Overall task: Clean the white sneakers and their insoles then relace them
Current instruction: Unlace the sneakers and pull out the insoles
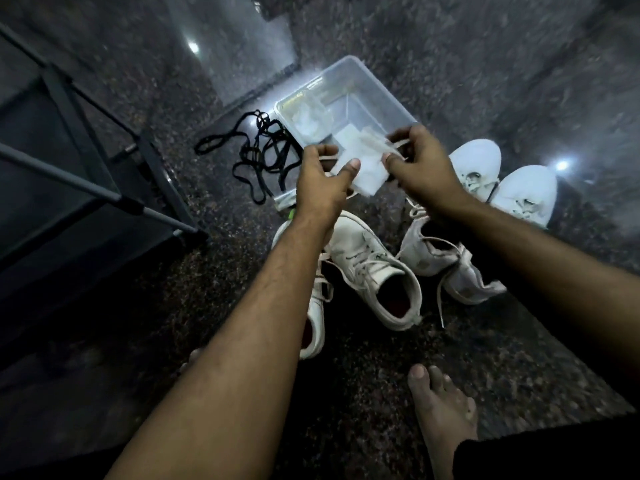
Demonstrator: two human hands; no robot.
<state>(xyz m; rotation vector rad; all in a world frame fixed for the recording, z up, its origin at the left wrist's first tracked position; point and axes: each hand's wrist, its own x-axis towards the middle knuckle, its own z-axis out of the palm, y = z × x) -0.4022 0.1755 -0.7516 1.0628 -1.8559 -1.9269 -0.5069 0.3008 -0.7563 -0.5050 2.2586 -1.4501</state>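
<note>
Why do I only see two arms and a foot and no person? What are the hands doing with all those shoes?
There is one picture, taken by a camera worn on the person's head, looking down. That is why you see only arms and a bare foot. No robot is here, just two hands.

The left hand and right hand together hold a thin white wipe or cloth and a pale lace, above a clear plastic tub.

On the dark speckled stone floor lie off-white high-top sneakers, some with loose laces, a pair of cleaner white shoes at the right, and a tangle of black laces at the left. A dark metal-framed rack stands at the far left.
</note>
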